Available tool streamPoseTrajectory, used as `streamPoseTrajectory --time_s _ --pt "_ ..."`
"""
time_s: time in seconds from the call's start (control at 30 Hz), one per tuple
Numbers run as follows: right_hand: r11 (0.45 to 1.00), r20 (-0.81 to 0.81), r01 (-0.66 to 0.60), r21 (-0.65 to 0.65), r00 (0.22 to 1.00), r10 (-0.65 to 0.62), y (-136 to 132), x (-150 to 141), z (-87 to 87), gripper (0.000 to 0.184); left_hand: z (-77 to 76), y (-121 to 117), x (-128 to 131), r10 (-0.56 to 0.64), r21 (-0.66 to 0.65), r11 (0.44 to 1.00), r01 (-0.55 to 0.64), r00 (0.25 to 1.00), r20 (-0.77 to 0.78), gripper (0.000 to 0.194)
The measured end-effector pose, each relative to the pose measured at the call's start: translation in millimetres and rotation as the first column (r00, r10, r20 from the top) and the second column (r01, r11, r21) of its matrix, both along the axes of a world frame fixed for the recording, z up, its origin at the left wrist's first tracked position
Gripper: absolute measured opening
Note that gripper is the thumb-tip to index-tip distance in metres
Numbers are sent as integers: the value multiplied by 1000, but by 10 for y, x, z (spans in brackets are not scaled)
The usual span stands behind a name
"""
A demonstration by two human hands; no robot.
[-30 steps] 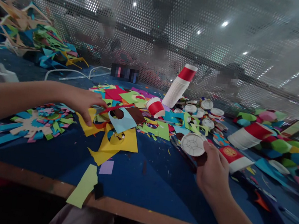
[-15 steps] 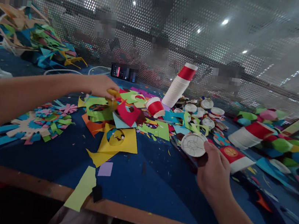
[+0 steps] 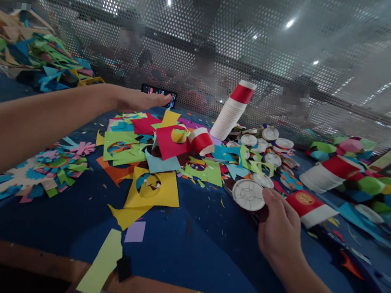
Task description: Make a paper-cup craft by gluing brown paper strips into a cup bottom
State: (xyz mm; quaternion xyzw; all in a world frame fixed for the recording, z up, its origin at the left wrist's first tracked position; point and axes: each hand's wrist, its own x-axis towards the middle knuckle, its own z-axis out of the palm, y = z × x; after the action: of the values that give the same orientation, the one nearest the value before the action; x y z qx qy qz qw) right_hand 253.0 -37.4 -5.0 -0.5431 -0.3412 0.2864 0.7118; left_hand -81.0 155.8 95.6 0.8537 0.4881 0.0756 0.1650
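My right hand [image 3: 278, 228] is closed on a white paper disc [image 3: 248, 194] with thin drawn lines, held just above the blue table [image 3: 203, 244]. My left hand [image 3: 138, 100] is stretched out flat with fingers extended, high over the heap of coloured paper scraps [image 3: 151, 152], holding nothing. Its fingertips reach towards a dark phone [image 3: 159, 92] at the back. A red paper square [image 3: 169, 142] and a yellow sheet with a round hole [image 3: 153, 188] lie in the heap below it.
A tilted stack of red-and-white paper cups [image 3: 232, 112] stands behind the heap, one cup [image 3: 201, 140] on its side. More white discs [image 3: 264, 144] lie beyond. Fallen cups [image 3: 324, 176] and coloured balls sit right; a perforated screen [image 3: 266, 54] closes the back. Cut paper lies left [image 3: 50, 167].
My left hand has let go of the paper pieces it lifted and moved up and back, opening flat. The red and yellow pieces dropped onto the heap. My right hand stayed put.
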Motion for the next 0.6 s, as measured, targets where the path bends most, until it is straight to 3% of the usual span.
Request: streamPoseTrajectory --time_s 0.1,0.2,0.37,0.6 --pt "1000 5 0 27 1000 0 -62 -29 18 21 -23 -47 -295 -48 -63 997 37 981 -186 107" --pt "998 5 -12 58 1000 11 -116 -58 39 20 -184 -238 -451 -67 -73 996 45 944 -322 125" --pt "997 14 -26 72 1000 25 -131 -65 24 17 -380 -534 -385 -86 -56 996 69 912 -401 104" --pt "998 27 -18 64 1000 17 -128 -58 15 20 -308 -435 -258 -108 -7 993 114 916 -386 50"
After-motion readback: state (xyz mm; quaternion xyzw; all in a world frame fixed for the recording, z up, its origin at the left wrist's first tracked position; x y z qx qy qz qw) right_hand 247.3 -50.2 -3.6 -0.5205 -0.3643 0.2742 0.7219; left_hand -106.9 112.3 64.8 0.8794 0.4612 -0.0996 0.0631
